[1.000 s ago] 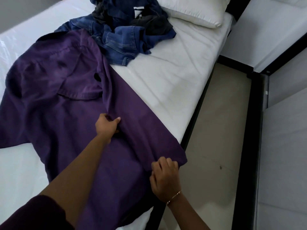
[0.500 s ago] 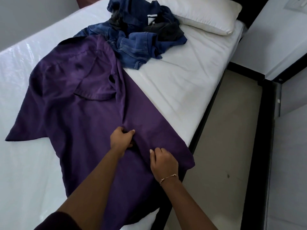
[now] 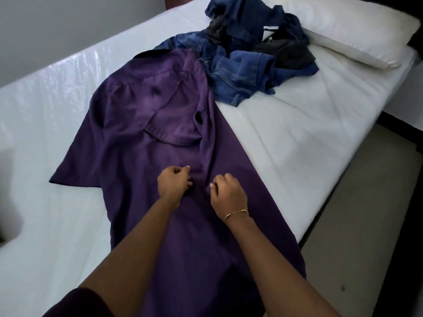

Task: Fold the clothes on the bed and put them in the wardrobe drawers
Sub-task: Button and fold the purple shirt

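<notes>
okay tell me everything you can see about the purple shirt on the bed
The purple shirt is a dark, thin-looking woven garment with a collar and a short sleeve spread out to the left. It lies mostly flat and unfolded on the white bed, its hem running down toward the near edge. A loose ridge of fabric runs along its middle. The left hand and right hand both pinch the cloth there, close together. Its collar end touches the pile of jeans beyond it.

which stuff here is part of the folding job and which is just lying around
Part of the job:
purple shirt, pinched near its middle by the left hand and right hand
pile of jeans and dark clothes, waiting
bed

Just lying about:
pillow
floor
</notes>
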Demonstrator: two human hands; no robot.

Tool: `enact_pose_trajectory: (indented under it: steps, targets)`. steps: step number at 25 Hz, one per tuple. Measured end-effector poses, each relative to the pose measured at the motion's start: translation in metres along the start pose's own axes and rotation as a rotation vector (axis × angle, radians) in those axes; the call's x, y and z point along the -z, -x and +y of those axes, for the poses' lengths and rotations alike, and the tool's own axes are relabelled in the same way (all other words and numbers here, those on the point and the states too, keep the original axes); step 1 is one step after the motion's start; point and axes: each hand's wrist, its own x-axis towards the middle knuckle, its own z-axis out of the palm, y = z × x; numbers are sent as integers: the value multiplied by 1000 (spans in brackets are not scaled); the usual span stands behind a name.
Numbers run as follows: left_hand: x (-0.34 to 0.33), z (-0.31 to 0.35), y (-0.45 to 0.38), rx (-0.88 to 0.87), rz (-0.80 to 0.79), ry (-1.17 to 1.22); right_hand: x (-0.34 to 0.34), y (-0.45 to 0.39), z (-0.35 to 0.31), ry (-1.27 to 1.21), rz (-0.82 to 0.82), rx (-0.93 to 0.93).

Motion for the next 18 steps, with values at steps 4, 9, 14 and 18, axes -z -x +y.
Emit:
enact_pose_trajectory:
  steps: [4,9,14,18]
  targets:
    - [4,24,-47,69,129,129,-13,-62,-10,-79,-7,51]
    - [-3,60,-91,231,213,349,-27,-130,-21,-42,53,130]
    - [-11,90,-114,200,339,493,-39,-169,-23,57,49,120]
    - [17,111,-121,32,676,517,-50,-180,-20,196,-6,152]
